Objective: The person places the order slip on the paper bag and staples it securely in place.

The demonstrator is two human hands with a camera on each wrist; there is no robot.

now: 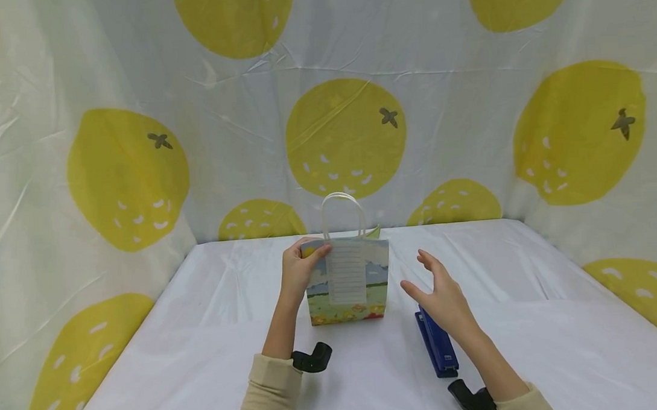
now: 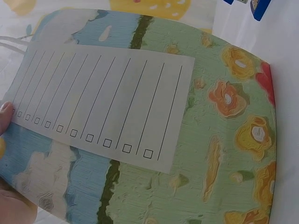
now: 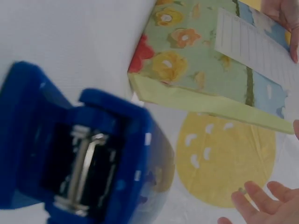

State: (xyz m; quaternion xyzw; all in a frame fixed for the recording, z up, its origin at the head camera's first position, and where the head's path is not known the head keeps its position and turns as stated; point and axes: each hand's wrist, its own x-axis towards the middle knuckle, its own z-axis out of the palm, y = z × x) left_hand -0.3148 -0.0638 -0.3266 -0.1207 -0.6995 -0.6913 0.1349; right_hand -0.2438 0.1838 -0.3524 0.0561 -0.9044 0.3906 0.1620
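Note:
A small paper gift bag point(image 1: 377, 282) with a painted flower-and-sky print stands upright on the white table. Its white handles rise above it, and a lined checklist sheet point(image 1: 346, 283) lies flat against its front. My left hand point(image 1: 299, 267) grips the bag's upper left edge, thumb in front and fingers behind. In the left wrist view the thumb point(image 2: 5, 116) is at the sheet's end. To the right of the bag, my right hand point(image 1: 441, 294) is held in the air with fingers spread, holding nothing. Below it lies a blue stapler point(image 1: 438, 347), its far end hidden by the hand.
A white cloth point(image 1: 244, 292) covers the table. Behind and at both sides hangs a curtain point(image 1: 239, 142) printed with big yellow lemons. Black wrist mounts point(image 1: 313, 357) sit on both forearms, next to beige sleeves point(image 1: 272, 385).

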